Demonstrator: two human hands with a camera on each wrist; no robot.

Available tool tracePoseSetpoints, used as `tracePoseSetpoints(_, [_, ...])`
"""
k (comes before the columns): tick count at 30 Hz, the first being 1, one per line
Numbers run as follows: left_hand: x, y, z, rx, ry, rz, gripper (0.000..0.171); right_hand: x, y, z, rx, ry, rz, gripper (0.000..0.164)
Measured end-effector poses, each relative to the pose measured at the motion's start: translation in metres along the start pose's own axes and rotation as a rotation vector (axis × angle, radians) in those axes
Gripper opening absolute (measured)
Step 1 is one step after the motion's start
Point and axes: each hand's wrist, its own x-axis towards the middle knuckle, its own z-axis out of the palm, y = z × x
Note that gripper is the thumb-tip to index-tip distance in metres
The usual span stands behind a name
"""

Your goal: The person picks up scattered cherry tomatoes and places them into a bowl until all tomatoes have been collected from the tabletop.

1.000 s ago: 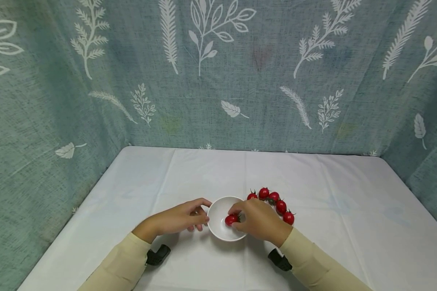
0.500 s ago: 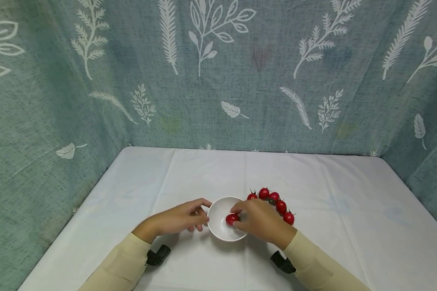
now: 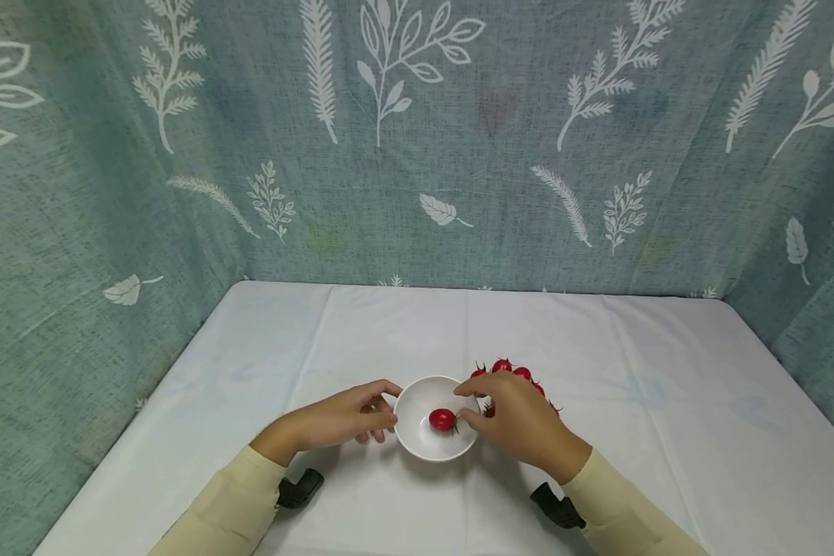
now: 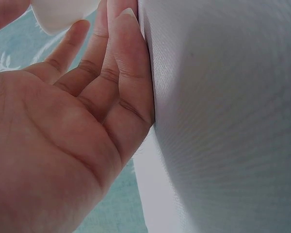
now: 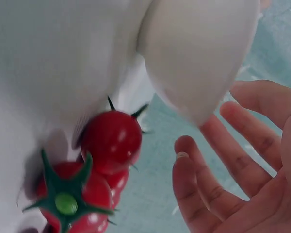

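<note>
A white bowl (image 3: 413,440) stands on the table with one cherry tomato (image 3: 442,420) lying inside, its green stem end toward the right. My left hand (image 3: 337,417) rests beside the bowl; thumb and index fingertip touch its left outer side, fingers loosely bent. At the bowl's right rim is my right hand (image 3: 521,423), thumb and fingers spread apart and nothing held between them. Behind that hand lie several more cherry tomatoes (image 3: 503,366), partly hidden by it. In the right wrist view, cherry tomatoes (image 5: 111,141) with green calyxes sit close by the bowl (image 5: 199,48).
A white cloth (image 3: 306,332) covers the table. Blue-green curtains (image 3: 417,154) with white leaf prints hang behind the table and along both sides. Dark wrist cameras sit at both sleeves.
My right hand has let go of the cherry tomato, which stays in the bowl, and has drawn back to the right with fingers parted. The left hand has stayed at the bowl.
</note>
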Motion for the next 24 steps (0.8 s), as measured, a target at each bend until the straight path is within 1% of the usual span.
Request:
tracePoseSetpoints(4, [0.000,0.000,0.000,-0.006,0.000,-0.002,0.042,0.000,0.005,-0.007,0.016,0.047,-0.036,0.023])
tracePoseSetpoints(6, [0.000,0.000,0.000,-0.004,-0.001,0.000,0.042,0.000,0.009,-0.010,0.036,0.057,-0.033,0.020])
tracePoseSetpoints(11, [0.000,0.000,0.000,0.001,0.000,0.004,0.042,0.002,0.017,-0.016,0.087,0.031,0.022,0.019])
tracePoseSetpoints(18, [0.000,-0.001,0.000,0.006,0.002,0.001,0.042,0.004,0.028,-0.020,0.030,0.002,0.088,0.018])
tracePoseSetpoints(24, [0.000,0.000,-0.001,0.007,0.003,-0.001,0.042,0.005,0.037,-0.021,0.023,-0.025,0.128,0.021])
